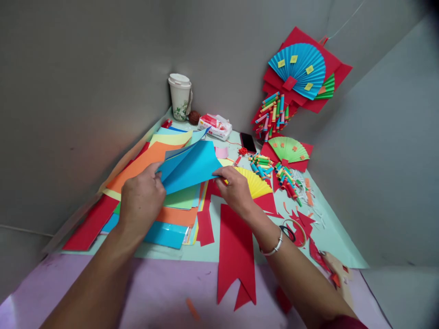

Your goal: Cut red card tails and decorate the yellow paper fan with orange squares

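Between my two hands several blue paper sheets (pixel 192 167) are lifted and bent above a pile of coloured paper. My left hand (pixel 143 196) is closed on their left edge, its fingertips partly hidden. At the right corner, my right hand (pixel 235 185) pinches the front blue sheet between thumb and fingers. Orange paper (pixel 137 167) and red paper (pixel 94 224) lie beside and under my left hand. A yellow folded fan (pixel 254 182) on red paper sits just behind my right hand. Below it a red paper strip (pixel 236 246) with a notched end hangs over the table edge.
A lidded cup (pixel 180 98), a tissue pack (pixel 216 126) and a phone (pixel 248 142) stand at the back. Rolled paper tubes (pixel 262 165), a light green fan (pixel 288 149), tape rolls (pixel 297 232) and a glue gun (pixel 336 269) lie right. A blue fan decoration (pixel 302 68) hangs on the wall.
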Demonstrator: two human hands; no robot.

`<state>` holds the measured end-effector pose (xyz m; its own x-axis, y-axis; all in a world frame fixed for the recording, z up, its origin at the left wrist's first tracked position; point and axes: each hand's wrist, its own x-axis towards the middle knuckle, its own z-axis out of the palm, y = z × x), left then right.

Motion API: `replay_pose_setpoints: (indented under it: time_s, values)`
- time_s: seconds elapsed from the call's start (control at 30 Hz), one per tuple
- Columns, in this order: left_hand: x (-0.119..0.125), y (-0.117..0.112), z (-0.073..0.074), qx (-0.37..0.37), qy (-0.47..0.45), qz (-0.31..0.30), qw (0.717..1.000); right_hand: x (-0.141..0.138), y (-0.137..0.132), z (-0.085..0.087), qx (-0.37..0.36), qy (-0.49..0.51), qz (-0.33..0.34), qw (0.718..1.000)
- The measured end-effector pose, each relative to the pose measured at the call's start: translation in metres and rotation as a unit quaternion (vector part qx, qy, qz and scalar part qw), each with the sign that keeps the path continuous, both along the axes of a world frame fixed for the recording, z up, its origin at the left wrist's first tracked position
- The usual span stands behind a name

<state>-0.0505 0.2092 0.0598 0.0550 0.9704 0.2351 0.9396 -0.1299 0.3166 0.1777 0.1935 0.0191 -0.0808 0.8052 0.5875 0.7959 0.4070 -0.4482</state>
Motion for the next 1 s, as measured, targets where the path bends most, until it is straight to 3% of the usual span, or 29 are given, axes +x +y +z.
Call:
replay_pose_setpoints:
  time_s: [0.43,0.73,0.83,0.9,1.0]
  values:
    - [0.003,0.002,-0.007,-0.023,0.0,-0.003,1.0,-0.068,-0.013,-0.025,-0.047,-0.047,0.116,0.991]
    - [0.004,0.004,-0.013,-0.105,-0.012,-0.075,0.992,-0.04,-0.024,-0.021,-0.125,-0.038,0.063,0.989]
    - [0.004,0.004,-0.016,-0.116,-0.006,-0.089,0.989,-0.029,-0.021,-0.013,-0.151,-0.026,0.052,0.987]
    - [0.003,0.005,-0.019,-0.116,-0.007,-0.098,0.988,-0.028,-0.029,0.001,-0.171,-0.045,0.039,0.983]
    - [0.002,0.006,-0.023,-0.118,-0.004,-0.1,0.988,-0.032,-0.077,0.034,-0.231,-0.075,0.069,0.968]
